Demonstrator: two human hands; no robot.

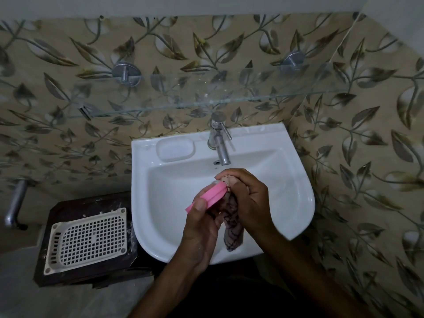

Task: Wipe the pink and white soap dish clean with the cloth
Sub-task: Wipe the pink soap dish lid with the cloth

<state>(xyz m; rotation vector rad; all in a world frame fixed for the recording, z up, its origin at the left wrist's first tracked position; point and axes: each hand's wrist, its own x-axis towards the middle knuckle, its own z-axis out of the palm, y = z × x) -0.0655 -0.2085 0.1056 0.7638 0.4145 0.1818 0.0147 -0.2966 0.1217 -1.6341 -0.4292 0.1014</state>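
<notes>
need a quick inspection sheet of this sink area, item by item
surface: white basin on a leaf-patterned tiled wall, with an empty moulded soap recess at its back left.
job's things: pink and white soap dish held over the basin; patterned cloth pressed to its far end, tail hanging down.
clutter: white plastic grid tray on a dark stand left of the basin.
hands: left hand grips the dish; right hand grips the cloth.
cables: nothing seen.
surroundings: metal tap, glass shelf above, metal pipe at far left.
</notes>
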